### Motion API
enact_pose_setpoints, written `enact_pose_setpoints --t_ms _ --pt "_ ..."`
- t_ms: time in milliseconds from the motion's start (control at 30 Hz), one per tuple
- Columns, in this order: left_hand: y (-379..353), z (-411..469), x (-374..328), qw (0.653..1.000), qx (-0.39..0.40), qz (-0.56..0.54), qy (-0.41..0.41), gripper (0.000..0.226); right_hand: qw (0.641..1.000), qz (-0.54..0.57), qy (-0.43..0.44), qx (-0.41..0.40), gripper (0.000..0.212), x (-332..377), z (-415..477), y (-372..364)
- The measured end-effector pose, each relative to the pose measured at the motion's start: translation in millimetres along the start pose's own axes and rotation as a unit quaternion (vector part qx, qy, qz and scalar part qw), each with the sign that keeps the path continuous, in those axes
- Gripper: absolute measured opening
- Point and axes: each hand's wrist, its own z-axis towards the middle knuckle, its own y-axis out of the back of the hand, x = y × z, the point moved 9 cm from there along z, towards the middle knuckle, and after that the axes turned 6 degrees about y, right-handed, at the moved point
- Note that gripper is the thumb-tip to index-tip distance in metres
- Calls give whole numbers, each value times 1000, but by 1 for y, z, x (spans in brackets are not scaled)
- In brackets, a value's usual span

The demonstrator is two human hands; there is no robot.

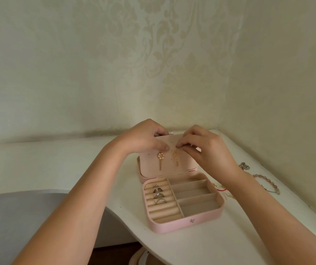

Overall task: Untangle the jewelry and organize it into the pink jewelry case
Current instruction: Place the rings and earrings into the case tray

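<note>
The pink jewelry case (174, 225) lies open on the white table, and its lid panel (151, 165) stands tilted up behind it. A gold ring-shaped earring (160, 158) hangs on the panel. Beside it hangs a gold chain earring (175, 157), and my right hand (205, 148) pinches its top end. My left hand (145, 138) grips the panel's top edge, thumb pressed on its front. Several silver rings (158, 194) sit in the ring rolls on the case's left. The divided compartments (195, 196) on the right hold nothing.
On the table right of the case lie a pink bead bracelet (268, 183), a silver piece (244, 166) and thin gold and red strands (219, 187) partly hidden by my right forearm. Walls close in behind and at the right. The table's curved edge (119, 217) runs at the left.
</note>
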Motion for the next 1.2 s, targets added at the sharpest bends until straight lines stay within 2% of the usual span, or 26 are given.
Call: enact_pose_setpoints --t_ms 167,467,600,700,833,967,1033,1200 --pt "-1 0 0 1000 1 -1 4 13 994 -36 96 -23 19 14 -3 2" --pt "-1 -2 1 1000 20 -24 -2 17 988 -44 146 -26 22 21 -8 -6" --pt "-1 -4 2 999 26 -35 -3 16 996 33 85 9 20 5 -11 -11" --pt "-2 -5 1 999 34 -43 -4 17 987 -23 157 16 30 17 -13 -14" --pt "-2 -6 2 998 37 -41 -6 15 974 -82 210 -7 29 26 -14 -9" --pt "-1 -4 4 998 36 -44 -1 12 968 -123 218 -28 31 23 -15 -5" --pt "-1 -4 4 998 39 -49 -2 11 973 -119 198 -23 24 19 -14 -6" --pt "-1 -4 2 998 35 -43 -7 16 973 -122 195 -17 25 20 -13 -9"
